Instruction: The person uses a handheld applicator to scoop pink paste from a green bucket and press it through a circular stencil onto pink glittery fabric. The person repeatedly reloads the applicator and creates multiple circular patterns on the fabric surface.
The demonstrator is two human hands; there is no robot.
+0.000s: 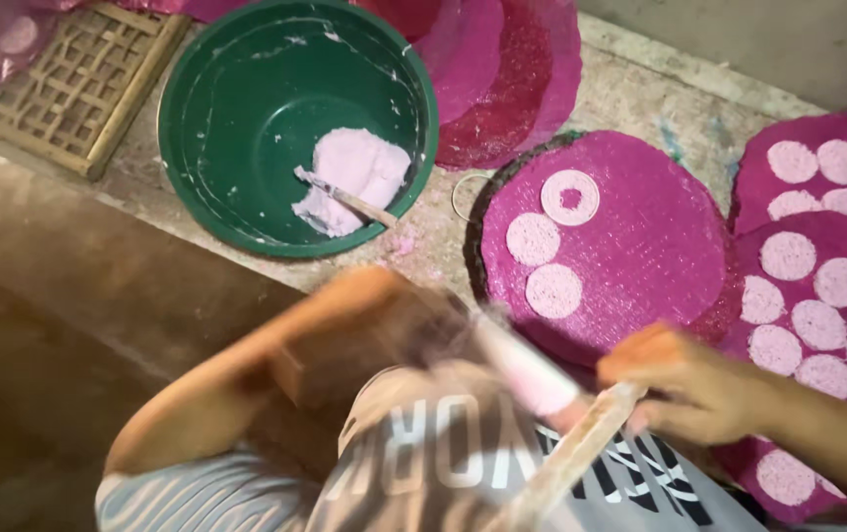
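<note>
Right hand [684, 379] is wrapped around a long pale wooden stick [566, 463] smeared with pink paste; left hand [413, 320] is too blurred to read its grip. Just past them there's a round magenta woven mat [640, 246] carrying three pale pink discs [553, 291], and a green plastic basin [246, 118] with pink dough.

Basin at the left, round mats at the right

A green plastic basin [297, 126] holds a lump of pale dough [356, 177] and a stick [346, 197]; a woven bamboo lattice tray [73, 84] lies to its left, a round pink mat [606, 246] bearing flat dough discs [553, 291] to its right, with more mats beyond.
</note>
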